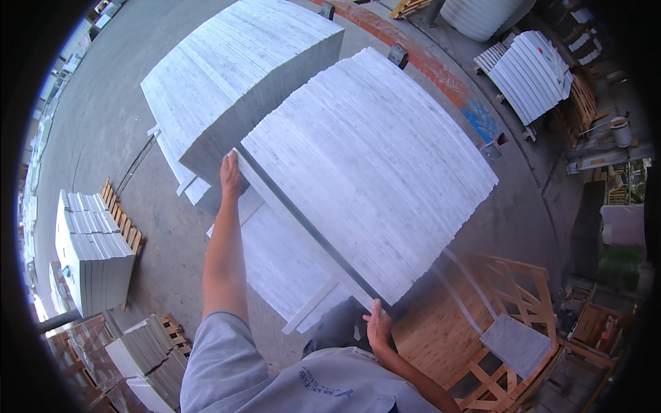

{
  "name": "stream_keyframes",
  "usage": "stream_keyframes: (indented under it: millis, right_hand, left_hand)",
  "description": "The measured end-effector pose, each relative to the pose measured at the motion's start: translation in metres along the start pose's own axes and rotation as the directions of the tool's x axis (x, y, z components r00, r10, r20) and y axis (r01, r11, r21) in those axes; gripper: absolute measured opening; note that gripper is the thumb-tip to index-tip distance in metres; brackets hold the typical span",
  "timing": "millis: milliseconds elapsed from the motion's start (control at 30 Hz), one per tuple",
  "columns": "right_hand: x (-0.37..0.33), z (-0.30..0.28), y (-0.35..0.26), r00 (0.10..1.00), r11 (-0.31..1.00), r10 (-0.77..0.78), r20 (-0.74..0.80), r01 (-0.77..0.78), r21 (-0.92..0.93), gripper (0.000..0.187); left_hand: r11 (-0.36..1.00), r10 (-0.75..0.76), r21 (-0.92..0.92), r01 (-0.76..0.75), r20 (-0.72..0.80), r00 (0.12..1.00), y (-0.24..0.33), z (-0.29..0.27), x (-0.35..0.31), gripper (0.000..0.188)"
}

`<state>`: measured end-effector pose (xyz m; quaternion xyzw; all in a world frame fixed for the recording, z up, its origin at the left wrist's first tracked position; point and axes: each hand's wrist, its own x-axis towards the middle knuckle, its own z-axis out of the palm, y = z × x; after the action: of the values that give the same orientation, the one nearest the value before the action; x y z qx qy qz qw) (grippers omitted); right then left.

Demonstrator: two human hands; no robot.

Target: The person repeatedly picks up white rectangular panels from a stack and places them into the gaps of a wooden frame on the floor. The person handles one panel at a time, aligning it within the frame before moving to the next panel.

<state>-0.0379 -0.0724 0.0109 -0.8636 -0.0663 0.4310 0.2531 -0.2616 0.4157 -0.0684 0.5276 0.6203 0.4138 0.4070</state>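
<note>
A white-grey stone slab point(292, 217) stands on its edge, slanting across the middle of the view. My left hand point(231, 177) is closed round its far left end. At its near right end, my right hand point(378, 327) grips the corner with the thumb on top. A narrow dark gap parts this slab from a large stack of upright stone slabs point(372, 158) just beyond it. Below the held slab lies a flat light stone surface point(275, 258) crossed by pale strips point(311, 305). The held slab's lower edge is hidden.
A second slab stack point(241, 62) stands far left. Slabs on pallets point(96, 255) sit at left, others point(530, 79) at far right. A wooden platform point(441, 323) with crates and a small slab point(516, 344) is at near right. An orange-red beam point(420, 58) runs behind the stacks.
</note>
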Motion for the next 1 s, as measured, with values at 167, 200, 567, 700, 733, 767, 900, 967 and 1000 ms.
stream_keyframes:
  millis: [167, 200, 567, 700, 733, 767, 900, 967, 1000]
  right_hand:
    - [0.001, -0.003, 0.000, 1.000, 0.995, 0.014, 0.009, -0.013, -0.098, 0.078]
    - [0.001, -0.003, 0.000, 1.000, 0.995, 0.005, 0.011, -0.004, -0.103, 0.078]
    - [0.003, -0.004, -0.002, 0.999, 0.990, -0.036, -0.021, 0.032, -0.136, 0.075]
    - [0.005, -0.003, 0.000, 1.000, 0.990, -0.021, -0.022, 0.018, -0.139, 0.076]
    - [0.006, -0.002, 0.001, 1.000, 0.991, -0.019, -0.024, 0.016, -0.134, 0.076]
    - [0.007, -0.002, 0.001, 0.999, 0.990, -0.028, -0.030, 0.024, -0.137, 0.076]
    - [0.009, -0.001, 0.005, 0.996, 0.987, -0.078, -0.048, 0.071, -0.147, 0.076]
    - [0.010, -0.001, 0.006, 0.994, 0.983, -0.100, -0.046, 0.091, -0.157, 0.077]
    - [0.011, -0.001, 0.007, 0.994, 0.981, -0.106, -0.042, 0.097, -0.166, 0.077]
  left_hand:
    - [0.998, 0.061, 0.007, -0.060, -0.046, 0.997, -0.003, 0.002, -0.002, 0.048]
    - [0.998, 0.064, -0.005, -0.064, -0.041, 0.997, -0.002, 0.003, -0.002, 0.048]
    - [0.996, 0.085, 0.023, -0.084, -0.042, 0.995, -0.001, 0.007, -0.001, 0.046]
    - [0.996, 0.088, -0.006, -0.089, -0.044, 0.995, -0.003, 0.008, -0.001, 0.046]
    - [0.996, 0.085, -0.005, -0.085, -0.046, 0.995, -0.002, 0.008, -0.001, 0.046]
    - [0.996, 0.089, -0.004, -0.089, -0.052, 0.995, -0.002, 0.009, -0.001, 0.046]
    - [0.997, 0.073, 0.010, -0.072, -0.063, 0.995, 0.002, 0.011, -0.001, 0.046]
    - [0.997, 0.072, 0.027, -0.070, -0.085, 0.994, 0.002, 0.013, -0.001, 0.046]
    - [0.997, 0.074, 0.002, -0.074, -0.075, 0.995, 0.001, 0.013, -0.001, 0.047]
